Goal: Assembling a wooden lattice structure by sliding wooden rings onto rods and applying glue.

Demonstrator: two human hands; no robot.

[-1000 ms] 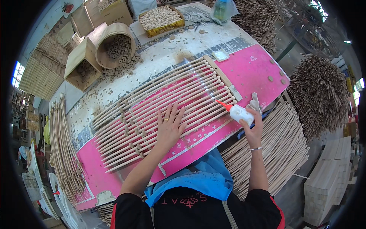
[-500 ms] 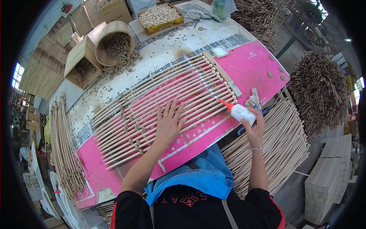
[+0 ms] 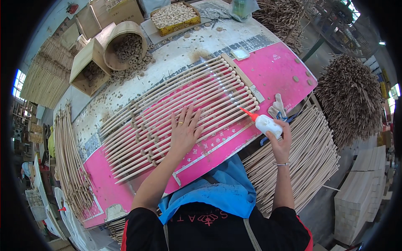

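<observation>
Side by side on the pink-covered table lies a row of wooden sticks (image 3: pixel 167 113), each with a round ball at its right end. Small wooden rings (image 3: pixel 140 125) sit around the sticks toward their left part. My left hand (image 3: pixel 184 130) rests flat on the nearer sticks with its fingers spread. In my right hand (image 3: pixel 281 138) is a white glue bottle (image 3: pixel 267 125) with a red nozzle, tilted so the tip points left over the sticks near their ball ends. A line of shiny dots crosses the sticks there. Against the ball ends lies a wooden strip (image 3: pixel 237 71).
Loose rings spill from a round wooden tub (image 3: pixel 125 48) beside a wooden box (image 3: pixel 90 71). A yellow tray of wooden balls (image 3: pixel 176 20) stands at the back. Stick bundles lie left (image 3: pixel 71 159) and right (image 3: pixel 293 154). A glove (image 3: pixel 277 108) lies by the table edge.
The glue bottle and my right hand have shifted very slightly to the right and toward me. My left hand stays on the sticks.
</observation>
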